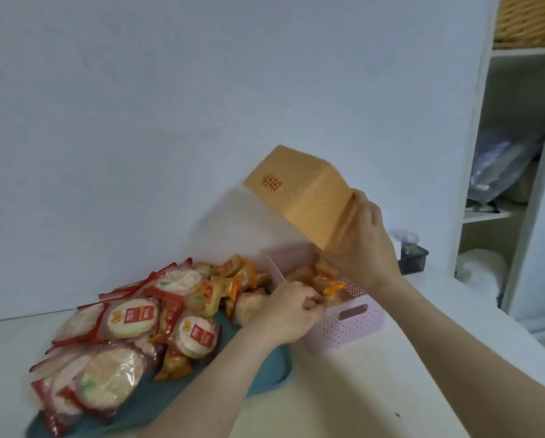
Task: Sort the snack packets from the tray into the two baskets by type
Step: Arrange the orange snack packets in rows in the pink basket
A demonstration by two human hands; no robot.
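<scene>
Two baskets at centre right of frame: orange basket (pixel 309 197) tipped up, gripped at its rim by the right hand (pixel 364 245); pink basket (pixel 344 324) below, holding orange packets (pixel 325 279). Left hand (pixel 288 312) curled at the pink rim; contents unclear. One teal tray (pixel 265 371), lower left, heaped with rice-cracker packets (pixel 132 317), too overlapped to count.

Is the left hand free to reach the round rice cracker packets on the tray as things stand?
Probably yes: the left hand sits at the pink basket, beside the round rice cracker packets, with nothing between.
</scene>
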